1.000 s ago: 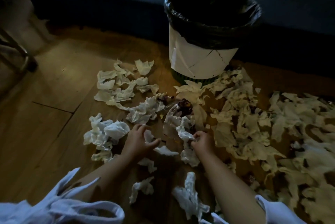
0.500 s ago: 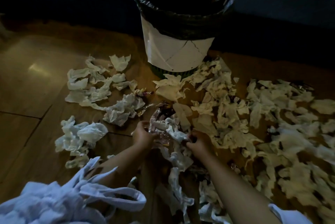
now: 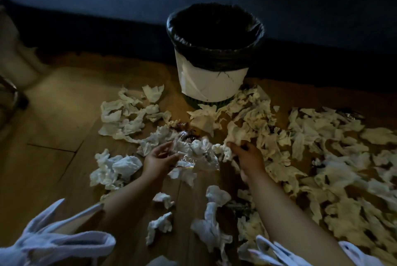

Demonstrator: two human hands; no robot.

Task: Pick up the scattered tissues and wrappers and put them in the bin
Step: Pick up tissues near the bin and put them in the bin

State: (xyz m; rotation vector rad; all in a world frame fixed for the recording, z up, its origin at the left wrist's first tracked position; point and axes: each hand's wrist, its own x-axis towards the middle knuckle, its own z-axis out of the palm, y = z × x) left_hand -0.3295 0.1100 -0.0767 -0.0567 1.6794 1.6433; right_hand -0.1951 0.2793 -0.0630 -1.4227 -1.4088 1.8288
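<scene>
A white bin [image 3: 211,85] with a black liner stands upright on the wooden floor, just beyond my hands. Crumpled white tissues [image 3: 322,158] lie scattered in front of it and to both sides. My left hand [image 3: 160,159] grips a clear plastic wrapper [image 3: 193,158] with tissues bunched in it, held slightly above the floor. My right hand [image 3: 247,156] pinches a wad of tissue [image 3: 235,136] at the wrapper's right edge. More tissues [image 3: 212,222] lie between my forearms.
A dark blue wall [image 3: 129,7] runs behind the bin. A metal chair leg [image 3: 15,95] stands at the far left. The floor [image 3: 53,115] left of the tissues is bare wood. White sleeves [image 3: 60,244] hang at the bottom edge.
Both hands have gathered the wrapper and tissues off the floor and lifted them a little toward the bin. My view has tilted up, so the bin sits lower in frame.
</scene>
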